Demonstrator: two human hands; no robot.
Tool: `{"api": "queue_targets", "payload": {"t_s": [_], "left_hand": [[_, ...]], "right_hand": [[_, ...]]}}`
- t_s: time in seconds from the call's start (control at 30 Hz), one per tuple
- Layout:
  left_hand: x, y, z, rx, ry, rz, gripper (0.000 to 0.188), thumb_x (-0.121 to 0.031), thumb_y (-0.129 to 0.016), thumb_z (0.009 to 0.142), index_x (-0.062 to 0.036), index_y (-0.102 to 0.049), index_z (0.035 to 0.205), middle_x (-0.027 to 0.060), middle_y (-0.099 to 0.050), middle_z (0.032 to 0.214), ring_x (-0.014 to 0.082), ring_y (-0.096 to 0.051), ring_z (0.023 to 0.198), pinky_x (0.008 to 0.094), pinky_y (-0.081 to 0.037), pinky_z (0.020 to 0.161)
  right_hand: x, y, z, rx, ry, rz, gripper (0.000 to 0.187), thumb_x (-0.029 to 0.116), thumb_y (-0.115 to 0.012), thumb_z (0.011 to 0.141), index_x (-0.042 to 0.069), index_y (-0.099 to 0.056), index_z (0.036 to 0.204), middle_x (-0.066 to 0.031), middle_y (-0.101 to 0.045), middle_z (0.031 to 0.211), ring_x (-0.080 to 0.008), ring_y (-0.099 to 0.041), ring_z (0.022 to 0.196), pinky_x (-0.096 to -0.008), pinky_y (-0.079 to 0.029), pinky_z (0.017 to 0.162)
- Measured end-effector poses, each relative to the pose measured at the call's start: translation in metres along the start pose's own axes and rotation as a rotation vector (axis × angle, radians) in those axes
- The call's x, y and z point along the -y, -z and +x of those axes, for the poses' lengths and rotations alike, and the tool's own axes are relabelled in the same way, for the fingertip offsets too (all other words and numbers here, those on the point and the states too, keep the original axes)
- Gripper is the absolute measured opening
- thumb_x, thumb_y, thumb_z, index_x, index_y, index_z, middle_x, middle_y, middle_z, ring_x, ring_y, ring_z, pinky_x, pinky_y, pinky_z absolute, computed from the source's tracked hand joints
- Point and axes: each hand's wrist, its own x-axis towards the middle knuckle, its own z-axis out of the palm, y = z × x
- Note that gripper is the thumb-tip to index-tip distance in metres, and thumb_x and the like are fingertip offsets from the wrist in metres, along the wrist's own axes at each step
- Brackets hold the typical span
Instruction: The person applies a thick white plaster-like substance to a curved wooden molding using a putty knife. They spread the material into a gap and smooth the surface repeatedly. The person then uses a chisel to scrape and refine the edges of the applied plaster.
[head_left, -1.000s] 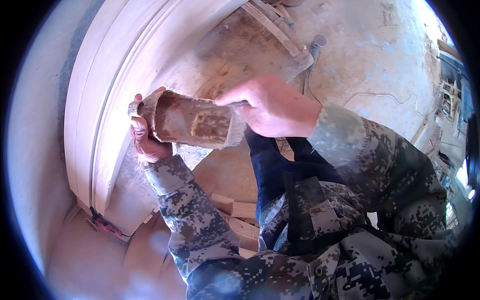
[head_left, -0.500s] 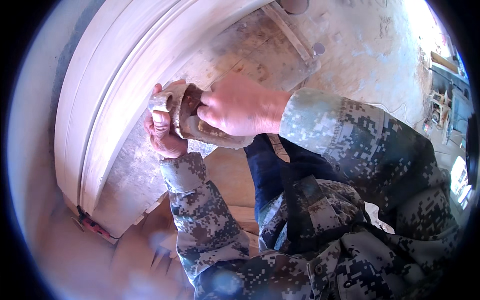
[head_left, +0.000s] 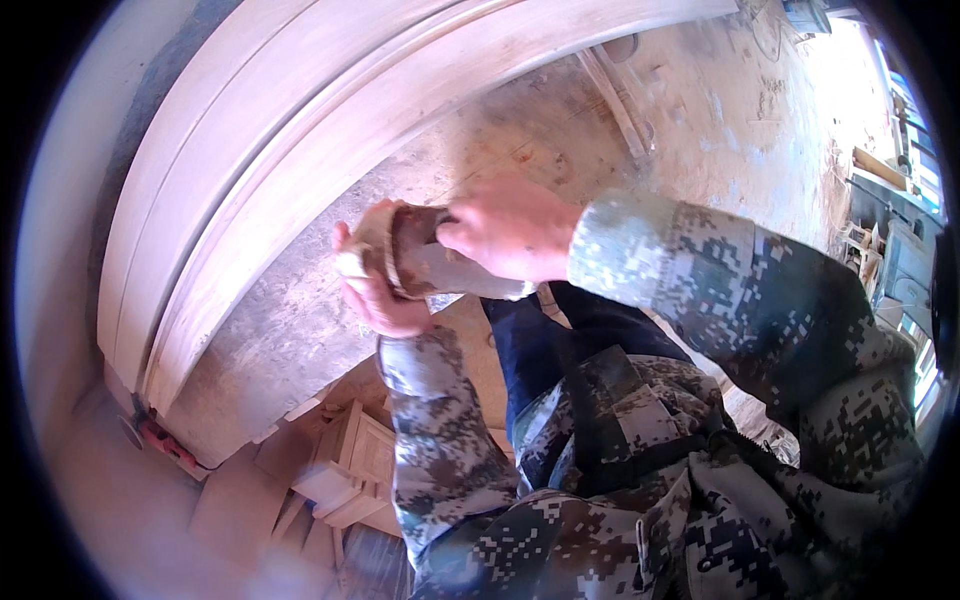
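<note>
A hollow, dusty tan piece with a dark brown inside and a rough rim (head_left: 408, 250) is held up over the worktop; its exact kind does not show. My left hand (head_left: 384, 300) wraps round its left end, thumb in front and fingertips behind. At its opening is my right hand (head_left: 512, 228), fingers curled and closed, their tips hidden inside or behind the rim. Whatever those fingers pinch cannot be made out. Both hands are somewhat blurred. Camouflage sleeves cover both forearms.
Long pale wooden boards with a moulded edge (head_left: 250, 165) curve along the far side of the stained worktop (head_left: 285, 290). A wooden strip (head_left: 615, 105) lies at the far right. On the left sits a red power tool (head_left: 168, 447). Below the worktop stands a small wooden cabinet (head_left: 358, 455).
Both hands and the hollow piece have shifted right and slightly down in the picture. More of the cabinet shows below. The right fingers stay at the opening.
</note>
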Motion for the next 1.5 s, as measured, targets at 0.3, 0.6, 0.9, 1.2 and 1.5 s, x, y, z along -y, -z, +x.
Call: {"api": "queue_targets", "payload": {"t_s": [0.3,0.6,0.9,1.2,1.5], "left_hand": [[0.024,-0.069,-0.104,-0.303,-0.43,0.456,0.083,-0.051,-0.05,0.105,-0.0102,-0.011,0.165,0.0268,-0.042,0.145,0.036,-0.053,0.129,0.0508,-0.049,0.104],[0.011,-0.047,-0.171,0.121,-0.298,0.823,0.099,-0.038,-0.081,0.086,-0.0156,-0.024,0.163,0.0217,-0.035,0.136,0.0383,-0.048,0.128,0.0483,-0.052,0.099],[0.032,-0.074,-0.2,-0.008,-0.288,0.844,0.083,-0.017,-0.08,0.087,-0.0102,-0.029,0.153,0.0209,-0.026,0.148,0.0347,-0.051,0.128,0.0395,-0.052,0.098],[0.045,-0.07,-0.212,-0.047,-0.242,0.821,0.104,-0.019,-0.079,0.07,-0.0221,-0.022,0.158,0.0322,-0.021,0.159,0.052,-0.034,0.142,0.0602,-0.037,0.111],[0.052,-0.079,-0.217,-0.087,-0.037,0.667,0.09,-0.037,-0.084,0.074,-0.0067,-0.036,0.144,0.0299,-0.032,0.154,0.0466,-0.043,0.137,0.0496,-0.043,0.11]], "right_hand": [[0.034,0.002,-0.095,-0.419,-0.981,1.397,0.036,0.001,-0.052,0.095,-0.001,-0.064,0.129,-0.007,-0.067,0.089,-0.0125,-0.062,0.063,-0.0274,-0.049,0.052],[0.023,-0.008,-0.101,-0.37,-0.964,0.588,0.038,0.0,-0.053,0.087,0.004,-0.068,0.122,-0.0229,-0.071,0.089,-0.0342,-0.071,0.078,-0.045,-0.054,0.07],[0.035,0.002,-0.101,0.131,-0.734,0.302,0.026,0.015,-0.065,0.087,0.001,-0.07,0.108,-0.0236,-0.071,0.096,-0.0416,-0.07,0.083,-0.0497,-0.057,0.076],[0.047,0.004,-0.079,0.533,-0.183,-0.115,0.021,0.018,-0.066,0.079,0.0,-0.074,0.083,-0.0203,-0.07,0.089,-0.0322,-0.073,0.075,-0.0421,-0.058,0.062],[0.075,-0.002,-0.068,0.422,-0.077,-0.355,0.022,0.019,-0.064,0.083,-0.001,-0.073,0.086,-0.0195,-0.068,0.094,-0.029,-0.072,0.077,-0.0394,-0.057,0.058]]}}
